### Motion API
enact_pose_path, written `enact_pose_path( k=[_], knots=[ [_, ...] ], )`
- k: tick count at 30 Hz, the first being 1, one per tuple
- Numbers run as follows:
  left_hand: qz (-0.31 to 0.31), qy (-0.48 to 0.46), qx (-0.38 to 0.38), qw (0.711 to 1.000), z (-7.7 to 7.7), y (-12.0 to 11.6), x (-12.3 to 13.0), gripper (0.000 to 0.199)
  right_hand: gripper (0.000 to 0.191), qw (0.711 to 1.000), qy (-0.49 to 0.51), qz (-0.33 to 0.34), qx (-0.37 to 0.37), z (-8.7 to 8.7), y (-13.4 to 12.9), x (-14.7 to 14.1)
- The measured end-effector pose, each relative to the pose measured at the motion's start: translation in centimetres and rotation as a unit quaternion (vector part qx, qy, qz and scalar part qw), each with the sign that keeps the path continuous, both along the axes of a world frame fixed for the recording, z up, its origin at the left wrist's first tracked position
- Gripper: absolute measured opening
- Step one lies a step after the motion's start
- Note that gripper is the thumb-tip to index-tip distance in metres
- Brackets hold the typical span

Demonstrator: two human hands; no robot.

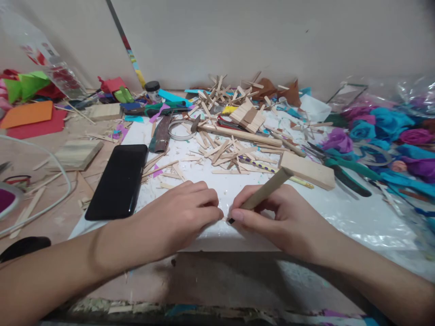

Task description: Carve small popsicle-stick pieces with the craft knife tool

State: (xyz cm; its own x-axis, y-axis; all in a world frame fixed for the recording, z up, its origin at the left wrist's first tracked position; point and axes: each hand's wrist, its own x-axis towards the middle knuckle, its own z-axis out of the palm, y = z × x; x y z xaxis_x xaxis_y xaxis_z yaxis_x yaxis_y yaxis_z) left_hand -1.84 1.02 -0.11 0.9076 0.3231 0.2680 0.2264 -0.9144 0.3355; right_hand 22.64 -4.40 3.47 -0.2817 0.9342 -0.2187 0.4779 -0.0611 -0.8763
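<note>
A: What've the right fingers (246, 215) got?

B: Wrapped round a slim, straight-sided olive-brown stick tool (268, 189) with a dark tip (231, 221). Looks light and stiff, so I'd grip low, near the tip.

A: Left fingers (208, 213)?

B: Curled just beside that tip, by a tiny pale woody bit (224, 219). Can't tell if they're pinching it. Probably fragile tbh.

A: Further out?

B: Smooth white sheet (220, 245) underneath, thin flat pale wooden sticks (221, 152) beyond, chunky pale wood block (307, 172) past the right fingers.
</note>
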Motion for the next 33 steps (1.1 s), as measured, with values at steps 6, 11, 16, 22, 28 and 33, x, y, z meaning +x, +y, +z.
enact_pose_path(
  k=[6, 11, 16, 22, 28, 33],
  knots=[
    [0.039, -0.015, -0.006, 0.999, 0.2, -0.4, 0.6, 0.019, 0.024, 0.998, -0.008, -0.027, 0.062, 1.0, 0.0, 0.9],
    [0.047, -0.017, -0.033, 0.998, -0.1, -0.4, 0.6, 0.018, 0.024, 0.995, 0.009, -0.033, 0.089, 1.5, -0.3, 1.3],
    [0.053, -0.048, -0.058, 0.996, -0.2, -0.5, 0.5, 0.019, 0.03, 0.995, -0.028, 0.007, 0.096, 1.0, -0.3, 0.7],
    [0.053, -0.053, -0.062, 0.995, -0.3, -0.3, 0.8, 0.019, 0.031, 0.994, -0.035, 0.046, 0.096, 0.4, 0.0, 0.5],
    [0.054, -0.049, -0.061, 0.995, -0.4, -0.3, 0.7, 0.021, 0.034, 0.993, -0.047, 0.048, 0.097, 0.2, 0.2, 0.3],
    [0.054, -0.046, -0.061, 0.996, -0.4, -0.3, 0.7, 0.024, 0.034, 0.992, -0.051, 0.051, 0.101, 0.4, 0.1, 0.2]
  ],
)
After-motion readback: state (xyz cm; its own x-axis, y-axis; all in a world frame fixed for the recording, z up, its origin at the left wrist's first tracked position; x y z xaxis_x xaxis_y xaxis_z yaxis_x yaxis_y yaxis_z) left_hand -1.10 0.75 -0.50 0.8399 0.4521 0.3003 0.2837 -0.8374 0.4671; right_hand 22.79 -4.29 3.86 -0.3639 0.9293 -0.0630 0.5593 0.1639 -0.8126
